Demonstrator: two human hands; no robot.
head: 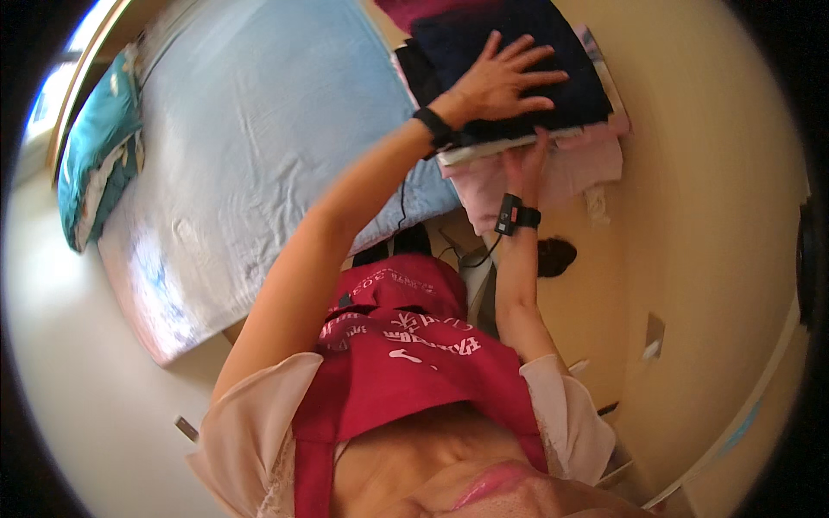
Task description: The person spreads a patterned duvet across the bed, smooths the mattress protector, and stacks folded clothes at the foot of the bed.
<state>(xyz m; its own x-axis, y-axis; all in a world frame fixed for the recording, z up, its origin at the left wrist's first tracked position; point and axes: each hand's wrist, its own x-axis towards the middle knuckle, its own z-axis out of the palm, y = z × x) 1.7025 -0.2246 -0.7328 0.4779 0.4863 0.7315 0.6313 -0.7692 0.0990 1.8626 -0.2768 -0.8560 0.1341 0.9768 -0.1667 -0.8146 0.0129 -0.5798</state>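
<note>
My left hand (511, 81) lies flat, fingers spread, on dark navy folded cloth (557, 39) at the top of a stack of clothes. At the stack's near edge is my right hand (526, 162), its thumb against the edge and its other fingers partly hidden under a white layer (479, 153). Pink folded cloth (589, 158) lies beneath that hand and hangs over the near side. Black cloth (418, 71) shows at the left of the stack, and magenta cloth (421, 8) at its far end. Each wrist wears a black band.
A bed with a pale blue cover (259, 116) fills the left, beside the stack. A teal pillow (100, 149) stands at the bed's far left. Thin black cable (482, 260) hangs from my right wrist. A tan wall or panel (686, 194) rises at the right; a dark object (556, 257) sits below the stack.
</note>
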